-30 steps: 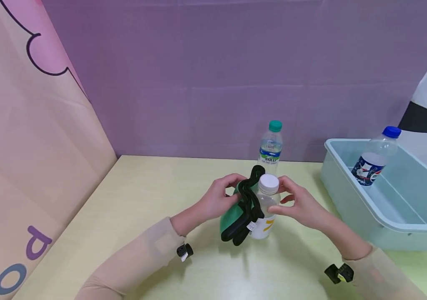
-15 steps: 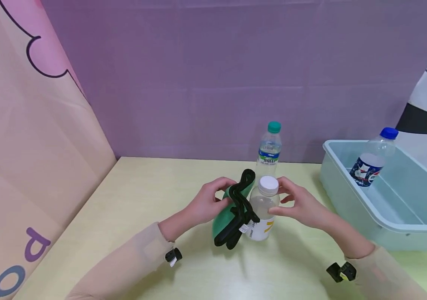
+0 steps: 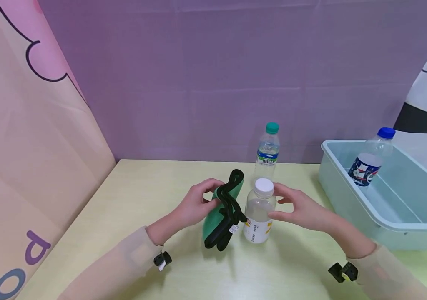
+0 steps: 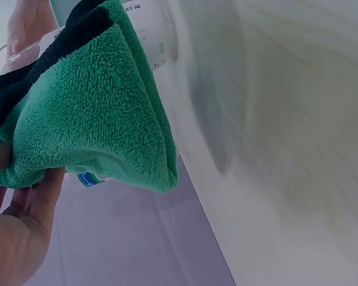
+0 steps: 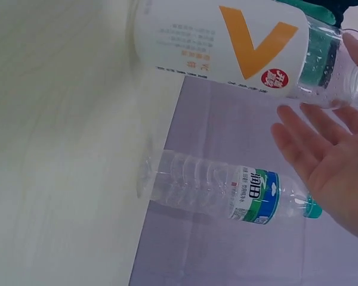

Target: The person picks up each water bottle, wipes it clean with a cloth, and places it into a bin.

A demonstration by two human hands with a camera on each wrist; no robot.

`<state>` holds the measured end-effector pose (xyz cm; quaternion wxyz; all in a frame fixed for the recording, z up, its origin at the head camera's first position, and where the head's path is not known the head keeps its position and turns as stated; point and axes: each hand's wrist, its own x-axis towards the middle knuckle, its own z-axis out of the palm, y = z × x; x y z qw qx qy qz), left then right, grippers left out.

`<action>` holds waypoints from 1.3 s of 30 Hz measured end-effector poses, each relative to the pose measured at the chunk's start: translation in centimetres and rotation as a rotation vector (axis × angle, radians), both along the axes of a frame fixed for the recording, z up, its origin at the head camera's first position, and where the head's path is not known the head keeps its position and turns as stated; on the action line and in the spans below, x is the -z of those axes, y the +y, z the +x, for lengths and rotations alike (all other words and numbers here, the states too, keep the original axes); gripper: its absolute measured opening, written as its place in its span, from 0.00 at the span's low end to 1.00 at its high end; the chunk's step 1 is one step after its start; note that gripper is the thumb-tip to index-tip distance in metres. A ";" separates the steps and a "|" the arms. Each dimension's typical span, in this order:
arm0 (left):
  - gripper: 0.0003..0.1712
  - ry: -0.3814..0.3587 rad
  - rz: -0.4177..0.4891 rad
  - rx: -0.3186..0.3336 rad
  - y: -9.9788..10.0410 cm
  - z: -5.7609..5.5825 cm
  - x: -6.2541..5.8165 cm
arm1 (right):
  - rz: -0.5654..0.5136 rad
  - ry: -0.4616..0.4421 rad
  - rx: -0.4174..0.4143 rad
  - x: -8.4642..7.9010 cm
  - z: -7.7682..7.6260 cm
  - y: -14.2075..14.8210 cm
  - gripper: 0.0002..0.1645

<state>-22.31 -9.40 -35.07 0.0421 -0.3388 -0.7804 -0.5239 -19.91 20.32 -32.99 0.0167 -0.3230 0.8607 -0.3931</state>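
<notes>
A folded green terry cloth with black edging (image 3: 213, 221) hangs from my left hand (image 3: 194, 205), whose thumb and fingers pinch its left side. In the left wrist view, the left hand (image 4: 18, 238) holds the terry cloth (image 4: 101, 107) above the table. To the cloth's right, a clear bottle with a white cap and white label (image 3: 257, 229) stands upright. My right hand (image 3: 300, 208) is beside that bottle, thumb at its near side and fingers by its neck. The right wrist view shows the right hand's (image 5: 334, 149) fingers extended and loose, slightly apart from the labelled bottle (image 5: 215, 42).
Behind stands an upright water bottle with a green cap (image 3: 267, 158). A pale blue bin (image 3: 371, 233) is at the right, with a blue-capped Pepsi bottle (image 3: 365, 168) leaning inside it. A purple backdrop (image 3: 198, 83) borders the table's far edge.
My left hand has carried the green cloth leftward, opening a gap between it and the white-capped bottle and uncovering more of the label. The right hand stays near that bottle.
</notes>
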 end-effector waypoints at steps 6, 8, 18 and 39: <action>0.15 0.006 -0.002 0.000 -0.2 -0.2 0.1 | -0.049 0.004 0.098 0.6 0.4 -0.5 0.50; 0.15 0.010 0.000 -0.002 -0.2 -0.3 0.1 | -0.053 0.005 0.138 0.7 0.4 -0.8 0.49; 0.16 0.003 0.001 0.010 -0.4 -0.2 0.3 | -0.058 0.011 0.206 0.8 0.5 -1.5 0.40; 0.16 0.000 0.003 0.002 -0.5 -0.2 0.1 | -0.053 0.030 0.156 0.3 0.7 -0.7 0.42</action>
